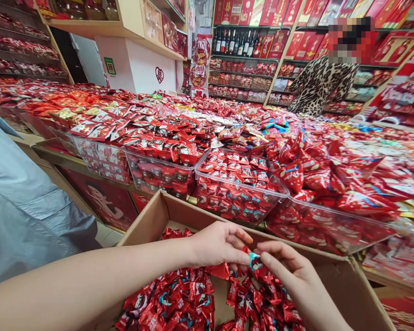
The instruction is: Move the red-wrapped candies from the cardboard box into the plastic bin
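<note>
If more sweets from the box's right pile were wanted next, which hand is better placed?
Probably the right hand: it hangs over the right pile. The left hand is farther off, its forearm crossing over the left pile. One wrapped sweet is between both hands; whose grip has it is unclear.

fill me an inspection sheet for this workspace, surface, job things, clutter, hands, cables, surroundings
Surface: open cardboard box; brown floor shows between heaps of sweets.
Job's things: one red-and-blue wrapped candy between the hands; loose red-wrapped candies in the box.
Clutter: clear plastic bins of wrapped sweets stand close behind the box.
Hands: left hand and right hand meet fingertips at the candy, above the box; which one grips it is unclear.
Cables: nothing seen.
Surroundings: person in a leopard-print top beyond the bins; blue-grey garment at the picture's left; dark bottles on a back shelf.
</note>
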A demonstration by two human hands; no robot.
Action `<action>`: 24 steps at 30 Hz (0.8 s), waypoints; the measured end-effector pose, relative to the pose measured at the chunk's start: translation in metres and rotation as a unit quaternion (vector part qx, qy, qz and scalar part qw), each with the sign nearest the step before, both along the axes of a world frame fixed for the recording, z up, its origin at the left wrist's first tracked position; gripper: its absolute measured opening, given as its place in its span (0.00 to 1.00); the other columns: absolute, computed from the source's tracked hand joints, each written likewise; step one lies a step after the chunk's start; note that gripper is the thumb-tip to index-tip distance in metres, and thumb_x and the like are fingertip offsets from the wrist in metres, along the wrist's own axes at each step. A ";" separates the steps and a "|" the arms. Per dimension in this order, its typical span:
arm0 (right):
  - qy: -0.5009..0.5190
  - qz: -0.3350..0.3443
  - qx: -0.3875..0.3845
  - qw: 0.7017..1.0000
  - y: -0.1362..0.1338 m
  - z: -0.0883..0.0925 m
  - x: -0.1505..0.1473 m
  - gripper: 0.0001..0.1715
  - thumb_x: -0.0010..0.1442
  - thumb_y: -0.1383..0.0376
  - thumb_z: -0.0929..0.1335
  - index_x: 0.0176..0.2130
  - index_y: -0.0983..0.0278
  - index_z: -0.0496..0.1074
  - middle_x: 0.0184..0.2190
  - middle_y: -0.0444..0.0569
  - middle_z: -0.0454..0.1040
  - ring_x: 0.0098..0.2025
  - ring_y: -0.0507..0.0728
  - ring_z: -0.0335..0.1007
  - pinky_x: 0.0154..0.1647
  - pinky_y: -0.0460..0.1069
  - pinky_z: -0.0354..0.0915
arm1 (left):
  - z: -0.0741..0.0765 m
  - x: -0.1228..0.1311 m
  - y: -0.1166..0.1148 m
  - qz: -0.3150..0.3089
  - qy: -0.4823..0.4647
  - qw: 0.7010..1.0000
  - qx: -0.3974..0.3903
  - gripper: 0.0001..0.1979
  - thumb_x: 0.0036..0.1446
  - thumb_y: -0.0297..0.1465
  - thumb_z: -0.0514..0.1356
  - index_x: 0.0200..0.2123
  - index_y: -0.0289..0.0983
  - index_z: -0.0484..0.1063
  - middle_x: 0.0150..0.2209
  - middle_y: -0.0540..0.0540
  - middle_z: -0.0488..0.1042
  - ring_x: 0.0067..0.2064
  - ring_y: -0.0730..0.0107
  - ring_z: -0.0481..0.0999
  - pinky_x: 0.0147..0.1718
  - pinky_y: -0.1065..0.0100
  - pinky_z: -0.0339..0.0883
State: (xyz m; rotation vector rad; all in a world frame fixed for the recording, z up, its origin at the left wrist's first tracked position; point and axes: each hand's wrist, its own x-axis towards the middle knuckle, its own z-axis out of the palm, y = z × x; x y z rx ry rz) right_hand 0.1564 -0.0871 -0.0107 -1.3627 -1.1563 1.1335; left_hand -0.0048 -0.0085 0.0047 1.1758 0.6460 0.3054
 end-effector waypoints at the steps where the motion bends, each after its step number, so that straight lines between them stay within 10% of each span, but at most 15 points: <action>1: -0.025 0.015 0.010 1.000 0.000 0.000 0.001 0.07 0.47 0.60 0.67 0.27 0.61 0.69 0.31 0.48 0.70 0.35 0.56 0.66 0.36 0.49 0.63 | 0.000 0.000 -0.001 0.006 0.007 1.000 0.010 0.21 0.36 0.30 0.64 0.36 0.33 0.63 0.24 0.51 0.69 0.23 0.77 0.69 0.24 0.73 0.62; 8: 0.006 0.117 -0.008 0.993 -0.003 0.001 -0.012 0.13 0.49 0.66 0.66 0.38 0.57 0.65 0.34 0.45 0.71 0.36 0.54 0.67 0.39 0.49 0.64 | -0.001 0.000 -0.004 0.011 0.025 0.998 0.062 0.14 0.37 0.32 0.63 0.27 0.32 0.64 0.20 0.52 0.68 0.23 0.77 0.68 0.25 0.72 0.62; 13: -0.170 0.110 0.037 0.979 -0.002 0.014 -0.006 0.16 0.51 0.64 0.64 0.43 0.59 0.64 0.39 0.48 0.71 0.37 0.56 0.67 0.38 0.50 0.65 | 0.002 -0.001 -0.002 0.030 -0.011 0.999 0.032 0.15 0.41 0.37 0.61 0.28 0.33 0.61 0.18 0.52 0.67 0.20 0.76 0.69 0.22 0.72 0.62; 20: -0.332 -0.080 0.207 0.917 0.035 0.092 0.016 0.08 0.48 0.60 0.66 0.32 0.59 0.69 0.28 0.46 0.72 0.28 0.53 0.67 0.27 0.46 0.65 | 0.002 -0.005 0.002 0.027 -0.018 0.999 0.026 0.17 0.43 0.40 0.59 0.28 0.33 0.59 0.18 0.54 0.65 0.18 0.76 0.69 0.19 0.74 0.61; 24: -0.345 -0.080 0.244 0.903 0.077 0.124 0.015 0.12 0.47 0.60 0.67 0.33 0.61 0.67 0.25 0.46 0.70 0.25 0.52 0.65 0.23 0.47 0.62 | 0.002 -0.006 0.003 0.023 -0.013 0.999 0.042 0.18 0.42 0.41 0.59 0.27 0.33 0.60 0.20 0.53 0.65 0.19 0.76 0.69 0.19 0.74 0.61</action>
